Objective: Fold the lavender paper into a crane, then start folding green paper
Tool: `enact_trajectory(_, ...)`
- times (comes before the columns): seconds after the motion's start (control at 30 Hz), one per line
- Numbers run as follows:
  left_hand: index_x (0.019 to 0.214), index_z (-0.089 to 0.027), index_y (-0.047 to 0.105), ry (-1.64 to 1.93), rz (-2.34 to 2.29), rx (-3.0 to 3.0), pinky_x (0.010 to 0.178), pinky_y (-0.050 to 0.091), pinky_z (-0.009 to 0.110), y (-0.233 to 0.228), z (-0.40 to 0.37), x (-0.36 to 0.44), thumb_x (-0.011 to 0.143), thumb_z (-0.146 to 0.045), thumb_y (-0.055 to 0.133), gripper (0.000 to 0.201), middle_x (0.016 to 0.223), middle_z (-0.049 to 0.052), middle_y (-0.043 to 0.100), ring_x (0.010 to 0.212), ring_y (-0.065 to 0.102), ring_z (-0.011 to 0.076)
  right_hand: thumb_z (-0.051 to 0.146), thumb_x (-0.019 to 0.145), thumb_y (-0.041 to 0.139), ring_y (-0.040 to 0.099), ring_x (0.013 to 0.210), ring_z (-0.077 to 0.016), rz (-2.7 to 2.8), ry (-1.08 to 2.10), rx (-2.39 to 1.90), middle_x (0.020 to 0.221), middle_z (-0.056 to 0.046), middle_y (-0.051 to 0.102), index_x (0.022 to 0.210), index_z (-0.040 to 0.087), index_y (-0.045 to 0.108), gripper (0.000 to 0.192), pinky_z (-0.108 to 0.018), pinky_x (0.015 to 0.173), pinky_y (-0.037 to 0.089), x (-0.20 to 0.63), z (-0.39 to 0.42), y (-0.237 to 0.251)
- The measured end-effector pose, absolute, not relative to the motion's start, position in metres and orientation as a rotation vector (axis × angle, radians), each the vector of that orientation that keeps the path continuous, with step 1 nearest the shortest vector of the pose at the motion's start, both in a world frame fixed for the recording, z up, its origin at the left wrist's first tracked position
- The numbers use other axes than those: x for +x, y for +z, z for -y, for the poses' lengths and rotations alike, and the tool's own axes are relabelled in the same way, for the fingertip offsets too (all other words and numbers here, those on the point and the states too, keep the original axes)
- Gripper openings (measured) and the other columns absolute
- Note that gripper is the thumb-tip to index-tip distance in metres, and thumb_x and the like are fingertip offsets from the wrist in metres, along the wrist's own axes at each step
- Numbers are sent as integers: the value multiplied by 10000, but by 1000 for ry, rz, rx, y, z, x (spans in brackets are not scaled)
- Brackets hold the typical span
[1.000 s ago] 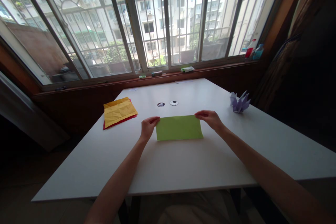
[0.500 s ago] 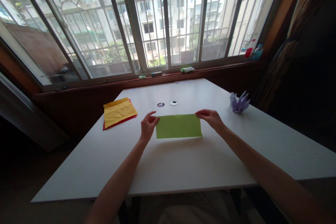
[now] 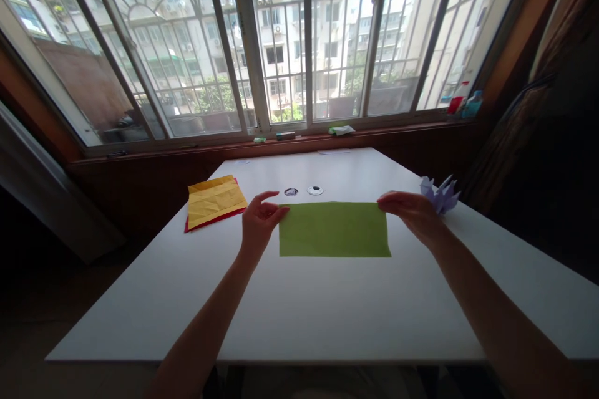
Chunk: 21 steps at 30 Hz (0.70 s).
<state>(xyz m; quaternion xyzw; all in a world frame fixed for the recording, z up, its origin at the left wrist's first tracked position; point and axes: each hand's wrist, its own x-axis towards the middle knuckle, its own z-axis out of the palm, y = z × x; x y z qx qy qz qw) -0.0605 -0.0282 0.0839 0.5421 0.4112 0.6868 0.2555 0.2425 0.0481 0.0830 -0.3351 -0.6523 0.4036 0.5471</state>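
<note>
pinching a green sheet (image 3: 333, 230) by its two upper corners, a person holds the paper stretched between both hands above the middle of a white table (image 3: 346, 318). the left hand (image 3: 259, 219) grips the upper left corner, thumb pressed to the paper while another finger extends above it, clear of the sheet; the right hand (image 3: 414, 211) clamps the upper right corner between thumb and fingers. the sheet, wider than it is tall, shows its broad face to the wearer, and it cannot be told whether its lower edge touches the tabletop. at left, a creased yellow sheet (image 3: 218, 199) lies over a red sheet (image 3: 224, 217), whose edges peek out. just beyond the green paper, two round fittings (image 3: 315, 190) sit side by side in the tabletop. at right, purple folded paper (image 3: 446, 195) with pointed tips stands behind the right hand, partly hidden by it. along the sill beyond, a green-and-white packet (image 3: 342, 130) and a small box (image 3: 286, 136) lie near each other, while a red bottle (image 3: 457, 101) and a blue bottle (image 3: 472, 105) stand in the right corner. outside the barred window (image 3: 309, 43), pale apartment blocks rise in daylight.
</note>
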Motion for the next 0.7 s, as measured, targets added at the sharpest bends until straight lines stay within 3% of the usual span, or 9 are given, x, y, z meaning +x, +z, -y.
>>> enact_trajectory(0.33, 869, -182, 616, 1900, -1086, 1481, 528, 457, 168, 94, 39, -57, 609, -244, 733, 292, 589, -52, 595, 547, 553, 69, 296, 523, 787, 603, 705, -136, 1546, 949, -730, 729, 0, 661, 680, 236, 694, 192, -287, 676, 520, 246, -43, 89)
enact_trajectory(0.7, 854, -188, 634, 1886, -1112, 1482, 513, 446, 163, 92, 38, -58, 614, -254, 729, 266, 577, -52, 597, 530, 540, 63, 352, 494, 796, 614, 717, -136, 1546, 938, -754, 734, 3, 660, 667, 246, 689, 229, -271, 683, 532, 246, -40, 93)
